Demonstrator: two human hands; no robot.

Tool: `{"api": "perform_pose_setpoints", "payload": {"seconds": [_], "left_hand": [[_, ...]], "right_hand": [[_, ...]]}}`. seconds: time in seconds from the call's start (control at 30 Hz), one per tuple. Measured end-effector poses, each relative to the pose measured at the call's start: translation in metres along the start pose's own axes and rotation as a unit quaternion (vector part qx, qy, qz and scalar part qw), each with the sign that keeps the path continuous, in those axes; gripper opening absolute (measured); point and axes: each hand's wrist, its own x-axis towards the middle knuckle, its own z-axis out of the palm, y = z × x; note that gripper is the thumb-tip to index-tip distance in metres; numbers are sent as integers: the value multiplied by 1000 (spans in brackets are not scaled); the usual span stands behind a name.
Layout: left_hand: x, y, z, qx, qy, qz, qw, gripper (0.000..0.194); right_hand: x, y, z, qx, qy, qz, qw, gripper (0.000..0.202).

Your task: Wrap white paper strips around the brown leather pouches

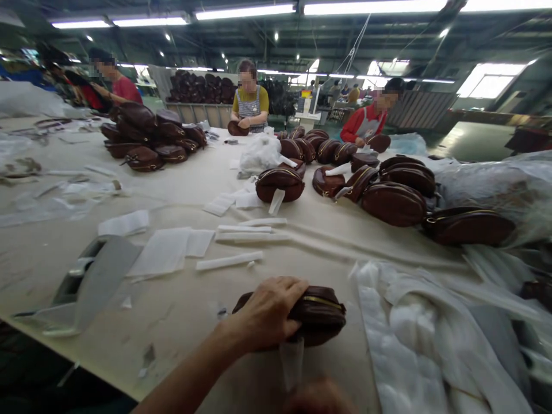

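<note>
A dark brown leather bag (321, 313) with a brass zipper lies near the table's front edge. My left hand (269, 307) rests over its left part, fingers and thumb wrapped round it. Below the bag hangs a translucent white strip (292, 362). At the bottom edge of the view my right hand (321, 397) is smeared by motion, close to the lower end of that strip; its fingers cannot be made out.
White foam strips (230, 260) and sheets (161, 251) lie left of centre. Brown bags (393, 203) stand at the right, with another pile (142, 129) back left. Clear plastic wrap (405, 333) covers the right front. Three people work across the table.
</note>
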Motion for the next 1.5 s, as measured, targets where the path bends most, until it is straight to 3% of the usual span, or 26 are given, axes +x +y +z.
{"api": "perform_pose_setpoints", "payload": {"seconds": [0.07,0.17,0.23,0.33,0.47,0.57,0.7,0.83,0.97,1.07,1.13,1.17,1.27,1.4,1.5], "left_hand": [[-10,4,9,109,98,56,988,43],[-29,8,22,191,217,82,954,29],[-39,9,27,210,253,72,942,27],[-49,10,31,222,255,72,938,25],[-46,11,30,211,190,9,959,14],[-39,13,25,194,160,-18,968,7],[-32,14,23,212,153,-16,965,6],[-27,7,28,234,173,-14,956,13],[-28,-3,27,205,91,-13,974,13],[-33,-7,23,169,87,-2,982,12],[-35,-7,21,151,93,18,984,20],[-35,-7,21,154,90,31,984,26],[-34,-6,24,208,93,63,972,32],[-33,-13,39,242,161,71,954,21],[-36,-20,51,250,174,67,950,7]], "right_hand": [[-2,-10,-24,-125,109,-88,982,24],[9,-17,-49,-343,250,-207,882,38],[21,-16,-53,-404,268,-237,842,37],[35,-12,-45,-442,291,-251,810,27],[39,-7,-40,-448,257,-229,825,13],[36,-3,-47,-428,258,-216,839,19],[36,8,-62,-454,302,-199,814,45],[42,21,-68,-469,299,-208,804,39],[43,24,-71,-381,251,-168,874,29],[46,9,-86,-300,115,-97,942,30],[64,-6,-101,-266,2,-56,962,37],[79,-12,-107,-264,-27,-41,963,40],[147,-18,-109,-327,-8,-38,944,37],[243,-2,-68,-446,-46,-59,892,21],[281,15,-29,-489,-65,-41,869,21]]}}
